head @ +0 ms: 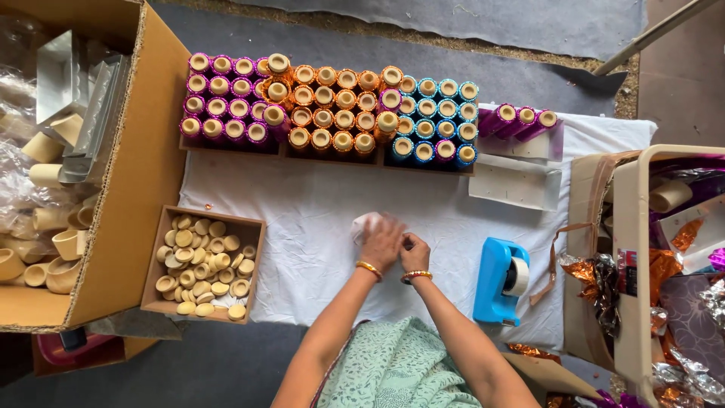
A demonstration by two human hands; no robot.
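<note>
From the head camera, both hands meet at the middle of a white cloth spread over the desk. The left hand is blurred, its fingers curled over a small pale wrapped piece; the right hand pinches at the same piece from just beside it. Beyond them stand rows of foil-wrapped cups: magenta, orange and blue, with purple ones lying to the right. A small box of bare clay cups sits left, beside a large cardboard carton. A blue tape dispenser lies right, near a beige bin of foil scraps.
</note>
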